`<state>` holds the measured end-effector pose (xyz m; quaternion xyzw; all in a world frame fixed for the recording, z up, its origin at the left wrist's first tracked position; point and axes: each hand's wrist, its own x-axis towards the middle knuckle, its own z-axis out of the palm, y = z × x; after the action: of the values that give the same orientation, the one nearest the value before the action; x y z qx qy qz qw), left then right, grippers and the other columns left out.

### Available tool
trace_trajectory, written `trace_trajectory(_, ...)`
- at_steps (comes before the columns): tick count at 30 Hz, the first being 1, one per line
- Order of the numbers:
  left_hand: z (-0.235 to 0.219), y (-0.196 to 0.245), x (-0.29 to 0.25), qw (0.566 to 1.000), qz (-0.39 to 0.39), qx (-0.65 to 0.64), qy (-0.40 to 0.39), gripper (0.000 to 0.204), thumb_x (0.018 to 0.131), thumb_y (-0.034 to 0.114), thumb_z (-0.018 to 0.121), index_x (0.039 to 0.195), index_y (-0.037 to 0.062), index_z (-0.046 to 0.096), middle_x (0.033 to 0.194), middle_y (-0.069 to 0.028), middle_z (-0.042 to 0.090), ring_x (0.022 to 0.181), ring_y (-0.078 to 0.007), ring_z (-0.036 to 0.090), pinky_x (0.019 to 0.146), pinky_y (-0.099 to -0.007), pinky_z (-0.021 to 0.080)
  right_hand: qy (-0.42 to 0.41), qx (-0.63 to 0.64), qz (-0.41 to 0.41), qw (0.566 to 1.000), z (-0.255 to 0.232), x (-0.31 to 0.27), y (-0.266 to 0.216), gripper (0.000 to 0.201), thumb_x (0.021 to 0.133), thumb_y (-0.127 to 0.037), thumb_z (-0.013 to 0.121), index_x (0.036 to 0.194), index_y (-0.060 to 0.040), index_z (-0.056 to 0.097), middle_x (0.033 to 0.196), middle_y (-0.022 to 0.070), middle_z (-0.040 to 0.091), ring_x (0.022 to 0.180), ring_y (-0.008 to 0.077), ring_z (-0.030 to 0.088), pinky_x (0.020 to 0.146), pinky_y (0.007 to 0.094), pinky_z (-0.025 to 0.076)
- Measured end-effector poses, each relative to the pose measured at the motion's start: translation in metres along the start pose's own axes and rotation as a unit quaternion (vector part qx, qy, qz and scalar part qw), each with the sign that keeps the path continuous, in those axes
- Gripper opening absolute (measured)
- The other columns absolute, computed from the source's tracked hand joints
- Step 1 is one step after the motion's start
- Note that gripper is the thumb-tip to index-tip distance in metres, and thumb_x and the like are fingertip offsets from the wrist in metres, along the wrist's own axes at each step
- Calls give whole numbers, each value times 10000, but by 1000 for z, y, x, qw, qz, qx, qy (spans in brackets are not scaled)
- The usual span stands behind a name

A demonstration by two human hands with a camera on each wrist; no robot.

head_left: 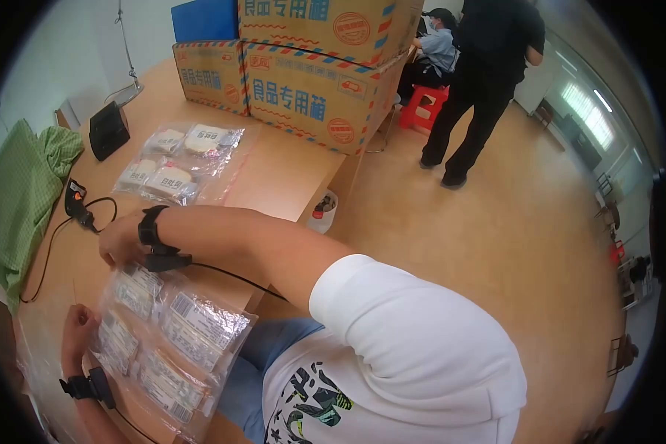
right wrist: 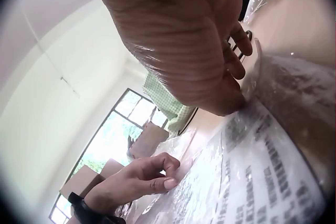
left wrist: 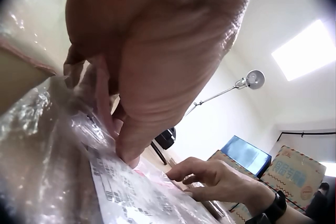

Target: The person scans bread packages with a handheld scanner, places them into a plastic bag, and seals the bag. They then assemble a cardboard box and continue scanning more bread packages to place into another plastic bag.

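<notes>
A clear plastic bag [head_left: 157, 305] holding several labelled packs lies at the table's near edge. At its left side, my left hand [head_left: 79, 331] pinches the bag's edge between thumb and curled fingers. My right hand [head_left: 120, 238] pinches the far corner of the same bag, palm down. Printed labels [left wrist: 126, 192] show through the film beneath my left hand [left wrist: 152, 50] in the left wrist view. In the right wrist view, my right hand [right wrist: 184, 35] is over the bag's edge, with the printed label [right wrist: 247, 171] close below it.
Another bag of packs [head_left: 172, 169] lies farther back. Cardboard boxes [head_left: 296, 103] and a blue box [head_left: 203, 22] stand behind it. A green checked cloth [head_left: 18, 200], a black device [head_left: 109, 132] and a cabled device [head_left: 78, 203] are at left. Two people are beyond the table.
</notes>
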<state>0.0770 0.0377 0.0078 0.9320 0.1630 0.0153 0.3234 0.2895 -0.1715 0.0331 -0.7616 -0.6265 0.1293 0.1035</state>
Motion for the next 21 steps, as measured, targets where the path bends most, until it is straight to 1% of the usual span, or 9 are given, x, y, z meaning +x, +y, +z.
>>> trace_trajectory(4, 1, 13, -11, 998, 28, -57, -17, 126, 825, 76, 630, 808, 38, 511, 745, 11, 502, 691, -79, 479, 639, -237, 418, -24, 47, -22, 998, 6, 11, -14, 285, 792, -283, 636, 1042, -166, 706, 994, 49, 695, 936, 247, 654, 757, 402, 521)
trace_trajectory(7, -5, 9, -12, 997, 53, -47, -42, 97, 846, 88, 603, 864, 33, 525, 774, 5, 510, 723, -78, 488, 659, -229, 421, 0, 94, -38, 995, 4, -3, -22, 288, 798, -301, 625, 985, -99, 710, 902, 82, 698, 854, 238, 668, 717, 399, 524)
trace_trajectory(11, -8, 7, -18, 995, 94, -38, -10, 116, 898, 139, 571, 932, 32, 540, 814, 0, 514, 754, -81, 478, 677, -233, 422, -83, 133, -118, 981, 15, 24, -3, 368, 825, -336, 627, 835, 26, 695, 695, 133, 666, 697, 250, 668, 667, 381, 527)
trace_trajectory(12, -6, 16, -21, 994, 87, -63, -3, 123, 909, 150, 568, 933, 33, 538, 815, 0, 512, 755, -83, 472, 682, -237, 422, -95, 112, -138, 980, 24, 46, 9, 381, 843, -355, 627, 931, 10, 694, 825, 139, 693, 805, 264, 669, 732, 373, 522)
trace_trajectory(14, -5, 32, -21, 990, 127, -48, -22, 140, 922, 154, 563, 941, 18, 532, 804, -5, 505, 743, -90, 455, 675, -251, 416, -90, 115, -155, 977, 5, 24, 6, 519, 830, -413, 660, 1181, -34, 617, 1116, 151, 656, 1023, 259, 615, 874, 365, 478)
trace_trajectory(15, -4, 44, -19, 987, 159, -27, -11, 146, 915, 154, 565, 928, 11, 539, 790, -8, 513, 748, -97, 468, 675, -261, 421, -63, 93, -208, 972, -4, 14, 8, 523, 829, -409, 672, 1198, -43, 614, 1108, 149, 660, 1014, 257, 620, 875, 364, 478)
trace_trajectory(17, -7, 69, -20, 979, 204, -16, 9, 146, 893, 149, 573, 908, 5, 556, 774, -19, 540, 737, -103, 486, 669, -268, 424, -158, 185, -121, 962, -17, 3, -1, 435, 895, -353, 623, 1191, -34, 612, 1019, 58, 658, 899, 151, 607, 792, 295, 491)
trace_trajectory(18, -10, 80, -21, 974, 226, -15, 19, 146, 881, 147, 576, 898, 2, 564, 766, -24, 553, 732, -107, 496, 666, -272, 425, -186, 176, -146, 956, -17, 11, 2, 406, 913, -324, 608, 1196, -34, 606, 996, 30, 645, 860, 96, 584, 755, 257, 487)
trace_trajectory(21, -15, 94, -14, 968, 249, -24, 31, 127, 837, 132, 608, 887, 16, 592, 757, -48, 571, 726, -124, 518, 664, -277, 426, -153, 304, -111, 934, -32, -22, -12, 433, 916, -294, 598, 1263, -38, 565, 992, 11, 637, 872, 87, 577, 792, 241, 474)
